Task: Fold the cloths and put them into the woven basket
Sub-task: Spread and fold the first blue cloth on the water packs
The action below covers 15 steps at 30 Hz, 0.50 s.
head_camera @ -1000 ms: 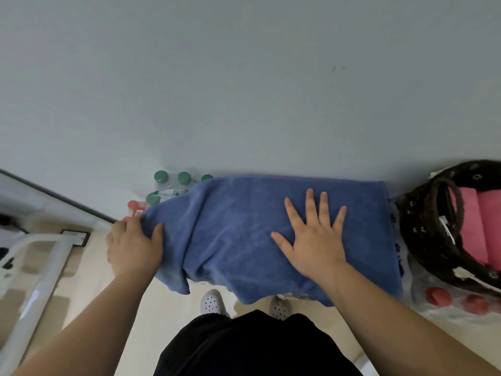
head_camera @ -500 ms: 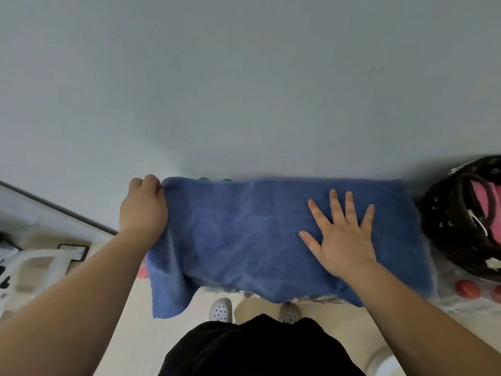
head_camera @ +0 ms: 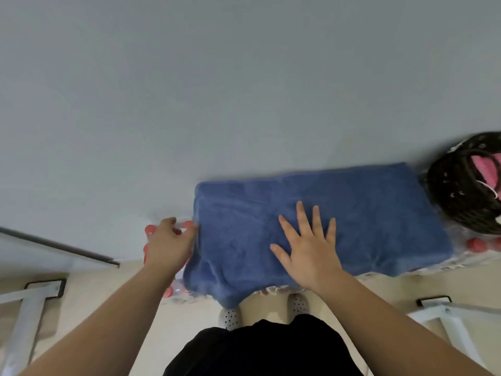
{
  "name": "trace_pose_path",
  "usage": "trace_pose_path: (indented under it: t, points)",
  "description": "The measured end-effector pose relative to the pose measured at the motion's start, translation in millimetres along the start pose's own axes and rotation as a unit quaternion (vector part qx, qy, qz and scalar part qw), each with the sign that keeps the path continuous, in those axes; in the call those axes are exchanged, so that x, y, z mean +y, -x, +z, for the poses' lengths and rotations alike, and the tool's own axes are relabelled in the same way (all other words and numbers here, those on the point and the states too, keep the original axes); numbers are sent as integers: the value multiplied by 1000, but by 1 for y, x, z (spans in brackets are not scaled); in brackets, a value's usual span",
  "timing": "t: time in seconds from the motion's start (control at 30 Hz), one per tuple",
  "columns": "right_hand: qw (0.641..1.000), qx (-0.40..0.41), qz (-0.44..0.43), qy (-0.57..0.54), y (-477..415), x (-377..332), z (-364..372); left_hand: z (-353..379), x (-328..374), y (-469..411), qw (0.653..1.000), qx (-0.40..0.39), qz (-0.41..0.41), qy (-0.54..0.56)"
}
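Blue cloth lies as a long rectangle on top of clear-wrapped packs of red-capped bottles, which stand against the grey wall. Its near edge sags over the front of the packs, and the lower left part hangs lowest.

My right grip lies flat on the cloth, a little left of its middle. The palm is down and the fingers are straight and fanned apart, holding nothing. My left grip is at the cloth's left edge with its fingers loosely bent and the fingertips at the fabric. From this view I cannot tell whether it pinches the edge or only touches it. More red caps show around that hand.

Just beside the cloth's right end stands the dark woven basket, partly cut off by the edge of the view, with a pink cloth inside it.

Lower down I see the beige floor, the toes of two white dotted shoes and black clothing. A white metal frame stands at far left and another at far right.
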State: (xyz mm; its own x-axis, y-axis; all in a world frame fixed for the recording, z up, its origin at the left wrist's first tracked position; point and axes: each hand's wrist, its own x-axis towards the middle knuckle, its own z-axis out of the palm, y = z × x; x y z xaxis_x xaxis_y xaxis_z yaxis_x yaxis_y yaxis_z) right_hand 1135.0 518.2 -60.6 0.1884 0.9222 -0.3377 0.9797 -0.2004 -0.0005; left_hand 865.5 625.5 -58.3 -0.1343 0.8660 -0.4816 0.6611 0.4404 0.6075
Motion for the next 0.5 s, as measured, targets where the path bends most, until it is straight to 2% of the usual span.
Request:
trace_pose_path:
  t: [0.1, 0.23, 0.33, 0.5]
  points:
    - [1000, 19, -3, -16, -3, -26, -13, -4, -15, 17, 994, -87, -14, 58]
    - [993, 10, -112, -43, -17, -78, -31, -5, -27, 26, 978, -189, -27, 88]
    - [987, -24, -158, -23, -30, -111, -32, -5, -33, 26, 973, -194, -18, 126]
    - [990, -50, -135, -4, -53, -120, -28, -6, -40, 26, 954, -227, -6, 194]
